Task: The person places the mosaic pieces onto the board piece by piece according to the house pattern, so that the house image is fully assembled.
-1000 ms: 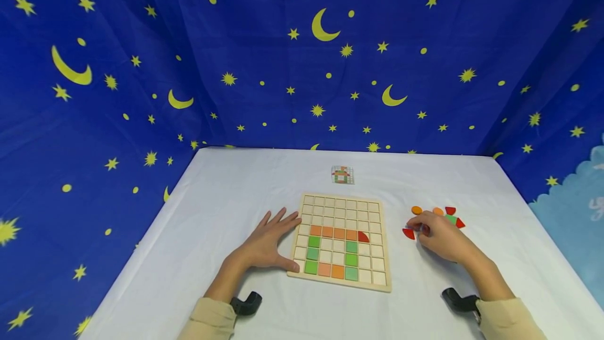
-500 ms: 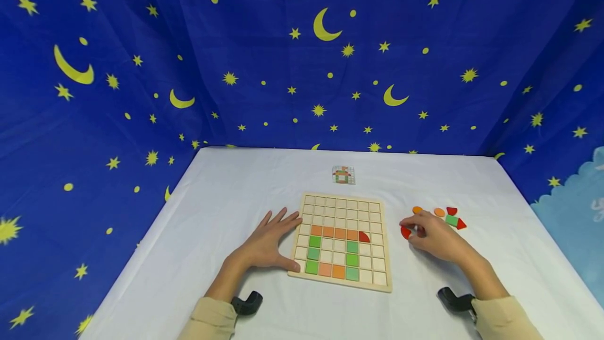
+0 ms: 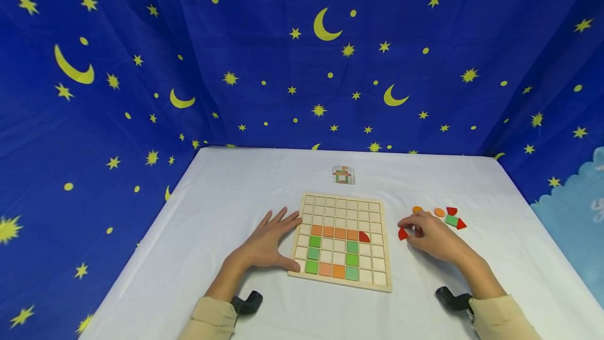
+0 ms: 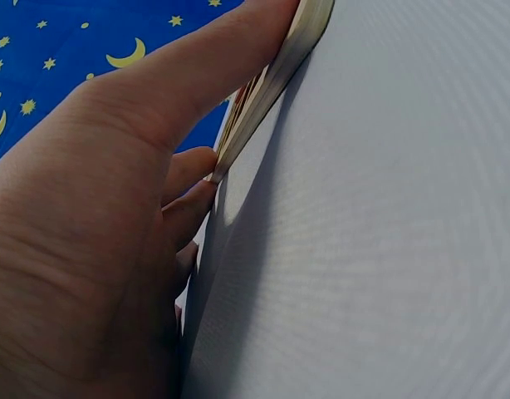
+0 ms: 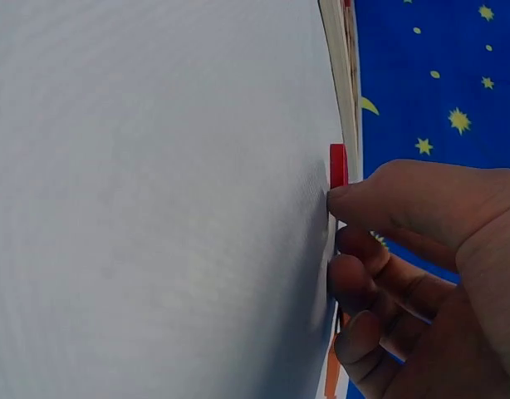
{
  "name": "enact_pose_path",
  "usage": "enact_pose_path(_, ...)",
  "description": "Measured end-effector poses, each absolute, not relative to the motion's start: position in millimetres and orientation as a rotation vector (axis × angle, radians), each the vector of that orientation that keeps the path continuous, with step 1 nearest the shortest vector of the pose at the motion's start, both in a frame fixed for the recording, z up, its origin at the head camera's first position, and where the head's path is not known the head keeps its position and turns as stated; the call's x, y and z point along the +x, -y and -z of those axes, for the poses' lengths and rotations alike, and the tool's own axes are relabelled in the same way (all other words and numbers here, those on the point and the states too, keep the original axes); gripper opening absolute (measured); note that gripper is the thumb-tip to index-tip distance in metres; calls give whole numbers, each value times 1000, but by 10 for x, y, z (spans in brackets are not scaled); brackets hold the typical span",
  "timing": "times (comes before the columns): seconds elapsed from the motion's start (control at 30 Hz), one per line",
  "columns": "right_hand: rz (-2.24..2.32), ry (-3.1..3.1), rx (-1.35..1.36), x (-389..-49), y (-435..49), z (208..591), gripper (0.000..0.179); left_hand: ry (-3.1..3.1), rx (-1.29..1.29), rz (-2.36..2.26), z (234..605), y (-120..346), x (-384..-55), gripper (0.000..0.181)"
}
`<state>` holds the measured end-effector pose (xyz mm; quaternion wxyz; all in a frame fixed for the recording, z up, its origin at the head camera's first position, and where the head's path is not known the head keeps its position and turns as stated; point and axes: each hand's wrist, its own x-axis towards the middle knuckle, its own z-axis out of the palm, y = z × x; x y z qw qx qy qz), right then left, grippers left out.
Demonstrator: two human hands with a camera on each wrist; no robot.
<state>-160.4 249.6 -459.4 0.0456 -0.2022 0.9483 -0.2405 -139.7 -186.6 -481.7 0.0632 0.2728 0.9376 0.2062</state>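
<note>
My left hand (image 3: 265, 245) lies at the left edge of a wooden grid board (image 3: 387, 256), fingers spread. Its thumb rests on the near left corner and its fingertips touch the side. Inside the grid, orange squares (image 3: 327, 232) form a row, with a red quarter-circle piece (image 3: 364, 236) at the right end. Green squares (image 3: 352, 259) run down two columns below. To the right of the board, my right hand (image 3: 431, 235) pinches another red quarter-circle piece (image 3: 402, 234) between thumb and finger, low over the cloth. The right wrist view shows that red piece (image 5: 338, 165) edge-on at the thumb tip.
Past the right hand lie an orange disc (image 3: 439, 212), a red piece (image 3: 452, 211), a green square (image 3: 451, 220) and a red triangle (image 3: 461, 223). Another orange disc (image 3: 417, 209) is partly behind the fingers. A small pattern card (image 3: 343, 174) sits beyond the board on white cloth (image 3: 255, 177).
My right hand has moved slightly left from the loose pieces, and the red quarter-circle piece has shifted left and turned with it. The left hand and the board have stayed in place.
</note>
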Motion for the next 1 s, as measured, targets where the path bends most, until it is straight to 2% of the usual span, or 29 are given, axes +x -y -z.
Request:
enact_pose_path(0.23,805,-2849,-699,-1610,-2457,4616,32,-2845,822,-607,4826,1872,-1405,119)
enact_pose_path(1.0,810,-2864,-663,-1608,-2348,4555,28,-2841,813,-624,4820,1861,-1388,119)
